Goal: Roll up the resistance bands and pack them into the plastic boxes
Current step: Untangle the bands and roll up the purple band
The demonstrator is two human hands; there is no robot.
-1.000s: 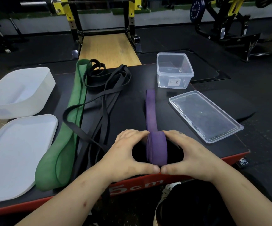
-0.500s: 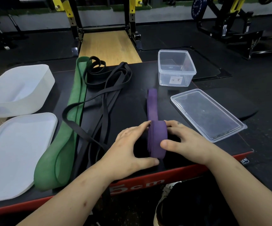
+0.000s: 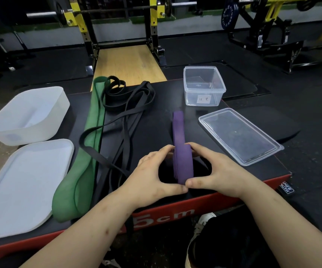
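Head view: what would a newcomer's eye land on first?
The half-rolled purple band near the front edge of the platform, gripped between left hand and right hand. Left of it lie a green band and tangled black bands; a clear box stands open beyond.

On the red front side of the platform [image 3: 224, 200], just below the left hand [image 3: 152, 175], large characters read "5cm"; the forearm hides what stands before the 5. Beyond the right hand [image 3: 220, 171], the clear box [image 3: 204, 82] carries a white label [image 3: 204, 99] with two handwritten signs, too small to read. Right of this hand, a black tag [image 3: 286, 189] on the platform corner shows "MER" and "NGTH".
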